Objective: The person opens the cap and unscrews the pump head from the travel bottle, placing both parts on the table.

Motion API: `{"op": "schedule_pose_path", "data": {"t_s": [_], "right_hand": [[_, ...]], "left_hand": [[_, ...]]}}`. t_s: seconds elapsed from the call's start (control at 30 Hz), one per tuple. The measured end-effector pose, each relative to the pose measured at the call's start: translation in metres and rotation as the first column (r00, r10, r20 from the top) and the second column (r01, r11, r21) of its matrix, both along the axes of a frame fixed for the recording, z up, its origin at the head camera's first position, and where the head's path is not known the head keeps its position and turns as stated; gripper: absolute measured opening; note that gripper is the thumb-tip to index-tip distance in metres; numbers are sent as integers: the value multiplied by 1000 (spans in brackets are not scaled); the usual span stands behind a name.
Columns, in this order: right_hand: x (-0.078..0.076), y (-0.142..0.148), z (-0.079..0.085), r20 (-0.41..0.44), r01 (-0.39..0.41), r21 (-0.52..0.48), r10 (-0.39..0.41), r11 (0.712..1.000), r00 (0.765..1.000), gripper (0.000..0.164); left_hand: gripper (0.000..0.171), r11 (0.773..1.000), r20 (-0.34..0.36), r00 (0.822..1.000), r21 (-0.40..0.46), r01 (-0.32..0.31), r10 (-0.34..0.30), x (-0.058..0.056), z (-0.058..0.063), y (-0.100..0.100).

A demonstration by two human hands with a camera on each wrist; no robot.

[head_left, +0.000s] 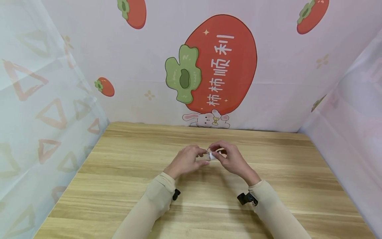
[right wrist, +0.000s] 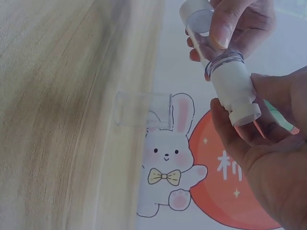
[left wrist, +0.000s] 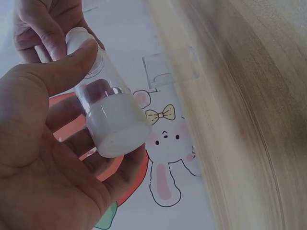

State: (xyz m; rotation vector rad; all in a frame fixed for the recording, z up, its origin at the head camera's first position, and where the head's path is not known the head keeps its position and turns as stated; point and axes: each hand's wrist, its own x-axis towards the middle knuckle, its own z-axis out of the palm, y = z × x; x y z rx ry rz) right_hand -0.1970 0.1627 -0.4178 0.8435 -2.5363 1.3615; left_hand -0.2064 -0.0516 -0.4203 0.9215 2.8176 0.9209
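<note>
A small clear pump bottle (head_left: pixel 213 156) with a white base (left wrist: pixel 120 127) is held between both hands, tilted. My left hand (head_left: pixel 188 160) grips its clear body, the thumb lying along the side in the left wrist view. The fingers and thumb of my right hand (head_left: pixel 232 161) pinch the white pump top (right wrist: pixel 232 84), just past a clear ring at the bottle's neck. Top and body sit in line, right against each other. Beyond the hands, a clear cylindrical cap (right wrist: pixel 144 110) stands on the tabletop.
The wooden table (head_left: pixel 143 196) reaches back to a wall cloth (head_left: pixel 134 59) printed with red persimmons and a white rabbit. Hanging cloths close off the left and right sides. A dark wrist camera mount (head_left: pixel 247 199) sits under the right sleeve.
</note>
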Motion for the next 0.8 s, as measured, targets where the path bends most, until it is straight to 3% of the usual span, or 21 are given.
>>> {"op": "schedule_pose_path", "data": {"t_s": [0.2, 0.43, 0.8], "right_hand": [[-2, 4, -3, 27, -2, 1, 2, 1000, 1000, 27], [-2, 9, -2, 162, -11, 43, 4, 999, 987, 38], [-4, 13, 0, 292, -59, 9, 54, 998, 955, 31]], "left_hand": [[39, 1000, -8, 1000, 3, 2, -2, 0, 2, -2], [37, 1000, -21, 1000, 22, -12, 13, 0, 3, -3], [37, 998, -65, 997, 54, -39, 42, 0, 3, -3]]}}
